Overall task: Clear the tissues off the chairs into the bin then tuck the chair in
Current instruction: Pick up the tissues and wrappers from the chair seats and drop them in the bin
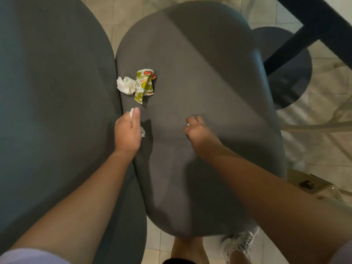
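Observation:
Two grey padded chairs stand side by side, the left chair (pixel 47 111) and the right chair (pixel 200 92). On the right chair's seat, near its left edge, lie a crumpled white tissue (pixel 125 85) and a fruit-printed tissue (pixel 144 84) touching it. My left hand (pixel 127 130) grips a white tissue wad; bits of it show at the fingertips and under the palm. My right hand (pixel 198 130) is curled over the middle of the seat with a small white scrap showing at its fingers.
A glass table with a dark frame (pixel 312 21) and round dark base (pixel 289 69) stands at the upper right. A cardboard box (pixel 312 184) sits on the tiled floor at right. My feet (pixel 240 242) are below the right chair's near edge.

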